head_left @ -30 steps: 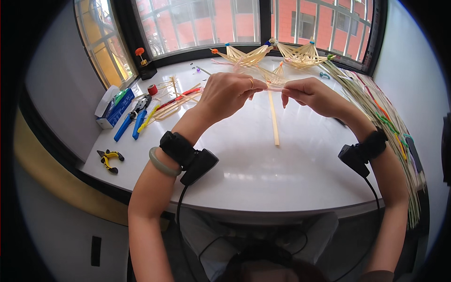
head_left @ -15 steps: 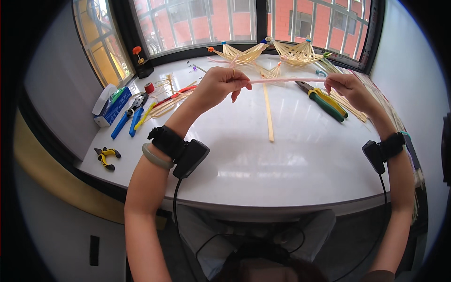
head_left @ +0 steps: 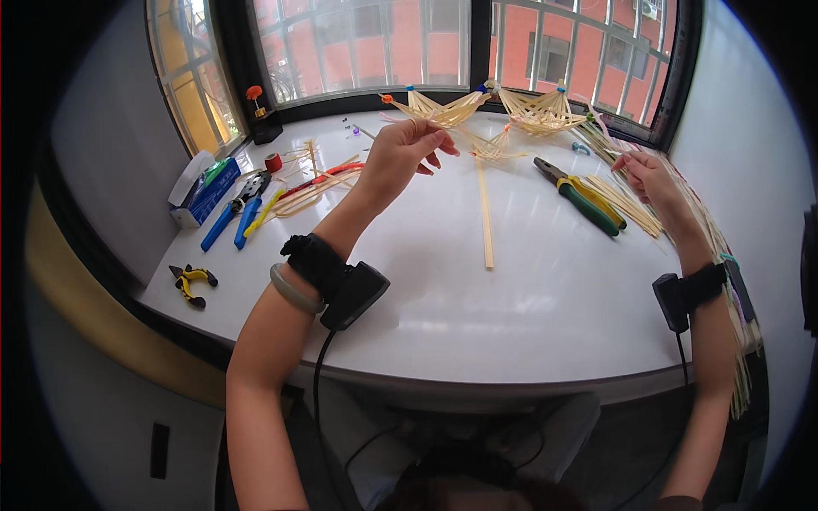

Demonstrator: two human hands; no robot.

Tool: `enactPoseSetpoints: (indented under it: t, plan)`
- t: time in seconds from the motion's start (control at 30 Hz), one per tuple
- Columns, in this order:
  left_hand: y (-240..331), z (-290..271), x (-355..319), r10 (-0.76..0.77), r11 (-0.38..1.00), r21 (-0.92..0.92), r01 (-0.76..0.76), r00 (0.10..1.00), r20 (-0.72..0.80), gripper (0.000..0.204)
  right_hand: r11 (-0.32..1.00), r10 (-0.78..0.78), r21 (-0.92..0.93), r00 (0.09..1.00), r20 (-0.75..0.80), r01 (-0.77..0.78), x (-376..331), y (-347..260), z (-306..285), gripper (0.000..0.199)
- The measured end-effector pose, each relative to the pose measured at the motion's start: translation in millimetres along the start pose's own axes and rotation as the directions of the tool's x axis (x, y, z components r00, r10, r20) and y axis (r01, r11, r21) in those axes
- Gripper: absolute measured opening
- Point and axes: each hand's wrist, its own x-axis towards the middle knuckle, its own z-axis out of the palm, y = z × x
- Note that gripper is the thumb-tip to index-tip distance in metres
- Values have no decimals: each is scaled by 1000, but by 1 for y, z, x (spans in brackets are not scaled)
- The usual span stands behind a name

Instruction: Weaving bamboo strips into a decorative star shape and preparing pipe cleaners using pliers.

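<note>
Where the left hand [head_left: 407, 157] hangs over the far part of the worktop [head_left: 409, 272], thumb and fingertips drawn close together, a small fan-shaped weave [head_left: 492, 152] of thin, pale strips lies just to its right, with an orange spot near its top. A long, flat, cream strip [head_left: 486, 221] runs from it toward the near edge; I cannot tell whether they are joined. The right hand [head_left: 652, 180], fingers curled, is above the far right; whether either hand pinches anything, I cannot tell. Green-and-yellow pliers [head_left: 588, 198] and short strips [head_left: 626, 204] lie between the weave and the right hand. Behind, two larger weaves [head_left: 545, 115] stand by the window. At left are blue-handled pliers [head_left: 234, 213], a red spool [head_left: 273, 162] and a blue box [head_left: 209, 192], any print on it too small to read.
</note>
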Motion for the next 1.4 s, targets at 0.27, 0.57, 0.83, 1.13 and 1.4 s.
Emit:
enactPoseSetpoints:
  t: [0.27, 0.57, 0.83, 1.13, 1.4]
  plan:
    - [-4, 19, 2, 454, 823, 377, -425, 891, 12, 28, 991, -124, 99, 910, 395, 92, -32, -65, 67, 29]
    - [16, 8, -10, -110, 794, -588, 152, 988, 107, 19, 916, -318, -87, 839, 441, 393, -16, -61, 84, 29]
    - [14, 5, -11, -217, 915, -310, 258, 963, 159, 16, 813, -582, -174, 757, -298, 556, -4, -61, 84, 33]
    - [12, 19, -19, -292, 859, -391, 332, 943, 159, 19, 848, -194, -339, 832, 520, 409, -15, -66, 101, 19]
    - [21, 36, -31, -385, 761, -457, 461, 887, 254, 26, 966, -205, 236, 866, 456, 104, -19, -66, 118, 21]
